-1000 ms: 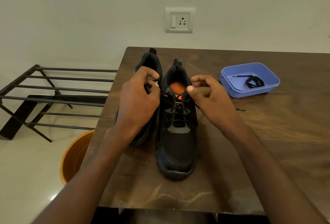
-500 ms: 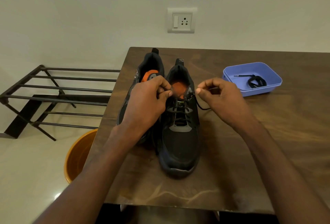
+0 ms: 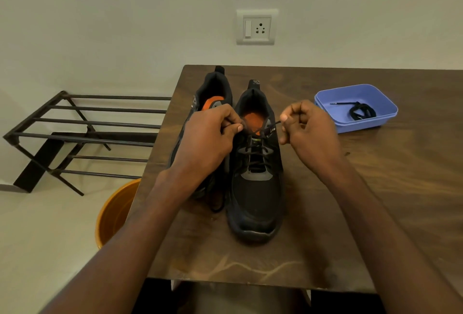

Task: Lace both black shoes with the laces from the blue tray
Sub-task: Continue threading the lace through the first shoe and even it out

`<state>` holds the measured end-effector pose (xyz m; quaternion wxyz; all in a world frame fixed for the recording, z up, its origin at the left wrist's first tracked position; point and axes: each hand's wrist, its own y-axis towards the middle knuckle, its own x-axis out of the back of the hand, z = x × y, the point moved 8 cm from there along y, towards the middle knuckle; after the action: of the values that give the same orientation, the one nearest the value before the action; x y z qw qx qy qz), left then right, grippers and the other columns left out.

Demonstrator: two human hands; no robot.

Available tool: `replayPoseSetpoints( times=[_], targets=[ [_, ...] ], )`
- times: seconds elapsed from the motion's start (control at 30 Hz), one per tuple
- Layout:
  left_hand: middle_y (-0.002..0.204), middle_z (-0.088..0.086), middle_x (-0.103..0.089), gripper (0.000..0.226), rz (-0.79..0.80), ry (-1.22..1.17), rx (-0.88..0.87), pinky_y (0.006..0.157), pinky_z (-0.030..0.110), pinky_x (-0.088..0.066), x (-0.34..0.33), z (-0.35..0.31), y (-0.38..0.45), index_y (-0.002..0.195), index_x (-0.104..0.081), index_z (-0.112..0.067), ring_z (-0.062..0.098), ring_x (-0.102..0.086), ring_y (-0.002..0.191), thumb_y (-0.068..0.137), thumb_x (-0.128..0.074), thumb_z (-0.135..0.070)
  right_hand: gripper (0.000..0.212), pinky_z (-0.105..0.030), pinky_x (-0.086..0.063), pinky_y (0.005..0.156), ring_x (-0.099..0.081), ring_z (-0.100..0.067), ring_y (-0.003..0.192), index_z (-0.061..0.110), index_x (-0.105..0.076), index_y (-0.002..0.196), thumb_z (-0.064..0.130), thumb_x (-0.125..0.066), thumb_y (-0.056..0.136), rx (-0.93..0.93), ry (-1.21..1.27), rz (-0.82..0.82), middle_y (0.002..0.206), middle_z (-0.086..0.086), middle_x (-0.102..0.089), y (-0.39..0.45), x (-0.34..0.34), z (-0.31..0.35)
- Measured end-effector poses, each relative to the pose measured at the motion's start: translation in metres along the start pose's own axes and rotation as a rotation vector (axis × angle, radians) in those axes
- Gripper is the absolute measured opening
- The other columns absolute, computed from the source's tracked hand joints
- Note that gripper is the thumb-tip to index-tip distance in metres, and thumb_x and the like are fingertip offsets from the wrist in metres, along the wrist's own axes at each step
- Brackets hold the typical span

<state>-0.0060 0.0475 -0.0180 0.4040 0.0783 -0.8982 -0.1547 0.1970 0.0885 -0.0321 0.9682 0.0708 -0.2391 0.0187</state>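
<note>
We are working on the right shoe [image 3: 255, 188], standing toe toward us on the table [image 3: 375, 201]. The left shoe [image 3: 213, 93] is standing just to its left, touching or nearly so, mostly hidden behind our left hand [image 3: 208, 138].

Both hands are sitting over the right shoe's top eyelets. The left hand's fingers are curled, thumb and forefinger pinching one end of the lace [image 3: 258, 153]. The right hand [image 3: 308, 128] is curled the same way, pinching the other end, which is running taut from the eyelet up to the fingertips. Lower rows on this shoe are already looking crossed.

The tray [image 3: 325, 103] is sitting to the right of the right shoe and farther back, well apart from it. A second lace [image 3: 360, 112] is lying bunched inside it, one tip stretched out.

Left shoe: a dark loop is showing near its toe, possibly a lace, but our arm is covering the eyelets, so we cannot tell whether it is laced.

Handling notes:
- We are judging the lace light, limp and thin; it will not push through an eyelet mid-length. Grip close behind the stiff tip.
- The shoe is looking light enough to slide when we are pulling, so pull both ends evenly.
- We are expecting the bunched lace to snag; lift it by the free tip.
</note>
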Motion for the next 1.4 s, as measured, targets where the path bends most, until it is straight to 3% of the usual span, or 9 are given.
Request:
replayPoseSetpoints(
  times=[0.2, 0.33, 0.5, 0.6, 0.7, 0.8, 0.9, 1.17, 1.4],
  targets=[
    [0.078, -0.003, -0.071, 0.006, 0.028, -0.095, 0.131, 0.061, 0.021, -0.057, 0.006, 0.003, -0.002, 0.096, -0.070, -0.023, 0.008, -0.068, 0.060, 0.100, -0.067, -0.026, 0.011, -0.026, -0.056, 0.057, -0.059, -0.013, 0.056, 0.011, -0.071, 0.105, 0.015, -0.061, 0.103, -0.085, 0.227, 0.134, 0.075, -0.007, -0.074, -0.014, 0.015, 0.023],
    [0.081, 0.005, -0.078, 0.040, 0.119, -0.393, 0.335, 0.059, 0.025, -0.054, 0.004, 0.000, -0.008, 0.094, -0.075, -0.012, 0.021, -0.075, 0.067, 0.106, -0.052, -0.043, 0.016, -0.032, -0.062, 0.071, -0.073, -0.019, 0.073, 0.006, -0.066, 0.112, -0.002, -0.061, 0.098, -0.013, 0.268, 0.330, 0.086, -0.015, -0.077, -0.035, -0.010, 0.060],
    [0.096, 0.012, -0.080, 0.053, 0.269, -0.685, 0.637, 0.087, 0.041, -0.060, 0.000, 0.009, -0.023, 0.100, -0.080, -0.013, 0.028, -0.077, 0.092, 0.100, -0.054, -0.059, 0.032, -0.018, -0.057, 0.065, -0.074, -0.004, 0.075, 0.018, -0.056, 0.107, -0.007, -0.067, 0.091, 0.133, 0.081, 0.341, 0.083, -0.002, -0.077, -0.056, -0.046, 0.078],
    [0.105, 0.017, -0.077, 0.043, 0.368, -0.895, 0.610, 0.095, 0.043, -0.059, -0.002, 0.007, -0.025, 0.111, -0.079, -0.008, 0.028, -0.075, 0.098, 0.097, -0.065, -0.047, 0.027, -0.014, -0.055, 0.067, -0.073, -0.001, 0.079, 0.016, -0.053, 0.112, -0.006, -0.061, 0.096, 0.219, 0.085, 0.299, 0.087, 0.001, -0.076, -0.057, -0.045, 0.083],
    [0.102, 0.017, -0.076, 0.029, 0.372, -0.946, 0.557, 0.081, 0.031, -0.062, 0.003, 0.004, -0.024, 0.113, -0.075, -0.001, 0.026, -0.074, 0.091, 0.097, -0.069, -0.024, 0.025, -0.018, -0.054, 0.063, -0.071, -0.005, 0.071, 0.013, -0.056, 0.107, -0.008, -0.057, 0.095, 0.267, 0.069, 0.174, 0.080, 0.002, -0.074, -0.051, -0.032, 0.083],
    [0.089, 0.011, -0.076, 0.009, 0.291, -0.912, 0.570, 0.075, 0.028, -0.064, 0.007, 0.010, -0.022, 0.102, -0.071, -0.004, 0.033, -0.077, 0.091, 0.096, -0.069, -0.010, 0.027, -0.039, -0.060, 0.063, -0.071, -0.010, 0.066, 0.024, -0.061, 0.094, -0.001, -0.055, 0.092, 0.150, 0.004, -0.037, 0.075, 0.004, -0.073, -0.041, -0.011, 0.065],
    [0.085, 0.015, -0.072, 0.014, 0.267, -0.955, 0.574, 0.072, 0.031, -0.066, 0.007, 0.006, -0.021, 0.111, -0.060, -0.002, 0.038, -0.077, 0.092, 0.106, -0.054, -0.013, 0.023, -0.028, -0.052, 0.050, -0.068, -0.011, 0.057, 0.020, -0.065, 0.087, 0.000, -0.057, 0.092, -0.057, 0.053, -0.111, 0.075, -0.001, -0.074, -0.034, 0.007, 0.044],
    [0.086, 0.018, -0.077, 0.019, 0.322, -0.724, 0.274, 0.070, 0.037, -0.064, 0.007, -0.024, -0.013, 0.115, -0.054, -0.001, 0.028, -0.076, 0.076, 0.111, -0.045, -0.018, 0.020, -0.026, -0.049, 0.054, -0.061, -0.016, 0.062, 0.011, -0.069, 0.100, 0.027, -0.057, 0.104, -0.294, 0.297, 0.228, 0.070, -0.007, -0.063, -0.047, -0.038, 0.045],
    [0.082, 0.008, -0.077, 0.007, 0.217, -0.426, 0.135, 0.054, 0.032, -0.059, 0.021, -0.018, -0.009, 0.108, -0.054, -0.014, 0.020, -0.077, 0.073, 0.108, -0.051, -0.020, 0.026, -0.032, -0.058, 0.080, -0.074, -0.019, 0.082, 0.011, -0.067, 0.117, 0.006, -0.068, 0.092, -0.548, 0.728, 0.253, 0.094, -0.007, -0.078, -0.052, -0.039, 0.026]
  ],
)
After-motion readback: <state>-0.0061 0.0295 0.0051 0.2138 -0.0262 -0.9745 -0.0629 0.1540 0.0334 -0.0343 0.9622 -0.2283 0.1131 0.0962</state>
